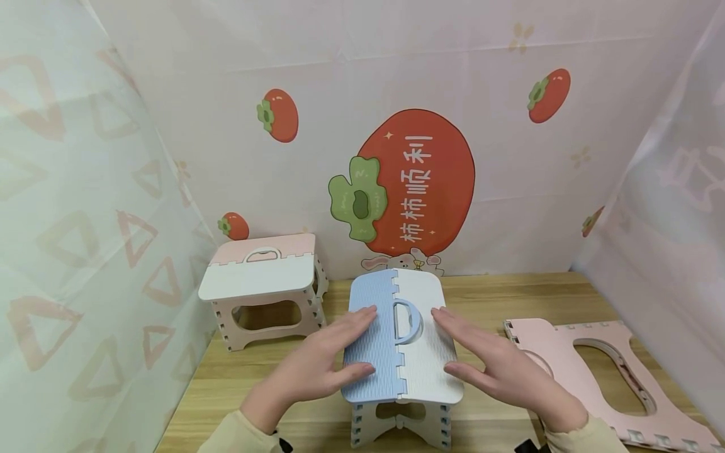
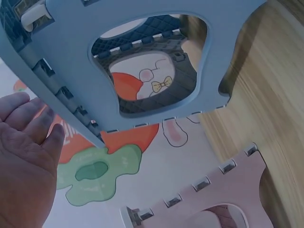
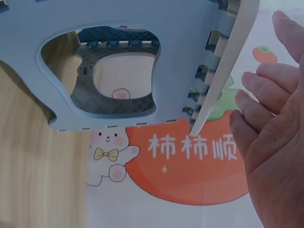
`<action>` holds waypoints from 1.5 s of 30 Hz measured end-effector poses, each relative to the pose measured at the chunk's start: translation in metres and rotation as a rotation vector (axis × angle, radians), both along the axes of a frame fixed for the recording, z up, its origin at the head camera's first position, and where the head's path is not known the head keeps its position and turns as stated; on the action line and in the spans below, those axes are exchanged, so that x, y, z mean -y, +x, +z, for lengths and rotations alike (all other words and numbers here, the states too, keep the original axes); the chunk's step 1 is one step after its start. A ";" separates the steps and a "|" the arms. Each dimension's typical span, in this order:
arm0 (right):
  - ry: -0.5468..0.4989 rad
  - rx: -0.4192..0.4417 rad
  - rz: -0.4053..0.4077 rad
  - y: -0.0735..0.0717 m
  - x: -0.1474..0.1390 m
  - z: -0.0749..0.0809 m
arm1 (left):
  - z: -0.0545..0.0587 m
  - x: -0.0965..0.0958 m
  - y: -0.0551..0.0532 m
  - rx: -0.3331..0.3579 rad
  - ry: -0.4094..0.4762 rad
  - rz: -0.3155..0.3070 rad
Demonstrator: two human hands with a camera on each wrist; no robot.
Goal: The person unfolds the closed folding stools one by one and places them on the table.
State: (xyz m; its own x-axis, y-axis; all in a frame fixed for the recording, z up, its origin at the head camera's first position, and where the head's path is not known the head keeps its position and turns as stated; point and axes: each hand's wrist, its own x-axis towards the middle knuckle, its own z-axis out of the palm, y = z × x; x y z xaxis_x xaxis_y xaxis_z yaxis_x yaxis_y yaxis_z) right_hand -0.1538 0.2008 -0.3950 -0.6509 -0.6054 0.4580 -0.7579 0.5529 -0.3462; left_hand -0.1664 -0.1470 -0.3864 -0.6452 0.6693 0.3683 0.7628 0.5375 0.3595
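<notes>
A blue and white folding step stool stands unfolded on the table in front of me, its top almost flat and a blue loop handle at the middle seam. My left hand is over the blue half, fingers extended. Over the white half is my right hand, fingers also extended. The left wrist view shows the left hand just outside the top's edge; in the right wrist view the right hand is likewise beside the white edge. Whether the fingertips touch the top, I cannot tell.
A pink and white folding stool stands unfolded at the back left. On the right, a pink stool lies folded flat on the wooden table. Printed cloth walls enclose the back and sides.
</notes>
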 end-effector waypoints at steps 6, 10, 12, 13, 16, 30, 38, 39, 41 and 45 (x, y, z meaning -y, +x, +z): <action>0.001 -0.001 0.028 -0.005 0.010 0.002 | 0.001 -0.007 -0.003 -0.007 -0.045 -0.021; 0.014 0.007 0.033 -0.006 0.015 0.002 | 0.000 -0.010 -0.003 0.007 -0.074 -0.021; 0.022 0.014 0.036 -0.007 0.018 0.002 | -0.001 -0.011 -0.003 0.018 -0.084 -0.020; 0.025 0.016 0.037 -0.007 0.019 0.001 | -0.002 -0.011 -0.003 0.022 -0.087 -0.019; 0.031 0.020 0.043 -0.008 0.021 0.000 | -0.003 -0.012 -0.003 0.025 -0.093 -0.015; 0.083 -0.034 0.008 -0.007 0.026 -0.005 | -0.005 -0.011 -0.001 0.040 -0.121 0.002; 0.091 -0.018 -0.006 -0.008 0.026 -0.006 | -0.004 -0.012 0.000 0.066 -0.154 0.030; 0.092 -0.017 -0.008 -0.008 0.026 -0.006 | -0.004 -0.012 0.000 0.068 -0.158 0.032; 0.092 -0.010 -0.011 -0.008 0.026 -0.006 | -0.004 -0.012 0.000 0.070 -0.162 0.034; 0.094 0.004 -0.020 -0.007 0.026 -0.006 | -0.005 -0.013 0.000 0.064 -0.163 0.033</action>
State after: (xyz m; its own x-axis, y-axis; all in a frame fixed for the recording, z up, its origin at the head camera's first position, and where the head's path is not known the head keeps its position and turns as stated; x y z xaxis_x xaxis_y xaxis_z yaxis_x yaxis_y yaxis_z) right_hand -0.1612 0.1748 -0.4010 -0.6647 -0.6330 0.3968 -0.7454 0.5979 -0.2949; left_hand -0.1669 -0.1344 -0.3909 -0.6868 0.6948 0.2135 0.7218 0.6173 0.3129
